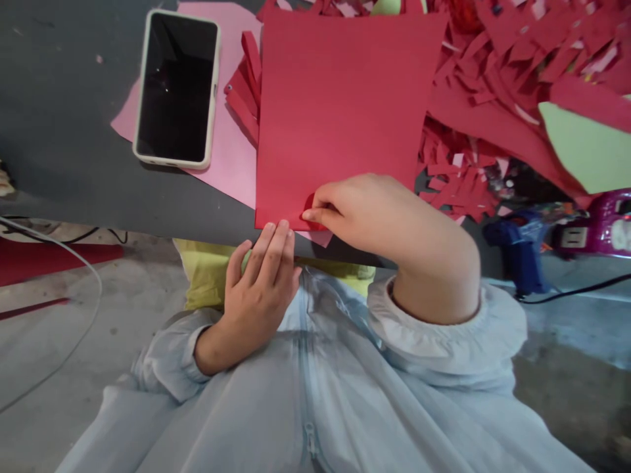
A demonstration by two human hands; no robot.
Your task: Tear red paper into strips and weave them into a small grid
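Note:
A red paper sheet [340, 112] lies flat on the dark table [59, 131], its near edge at the table's edge. My right hand [389, 230] is closed in a pinch on the sheet's near left corner, which curls up a little under the fingers. My left hand [259, 282] has its fingers stretched out together, tips touching the sheet's near edge from below the table's edge; it holds nothing. Both arms wear pale blue sleeves.
A phone [177, 89] in a pale case lies on a pink sheet [231, 151] at the left. A heap of red paper strips [493, 79] with a pale green piece [586, 148] fills the right. A blue glue gun [520, 253] and cables lie beyond the table's edge.

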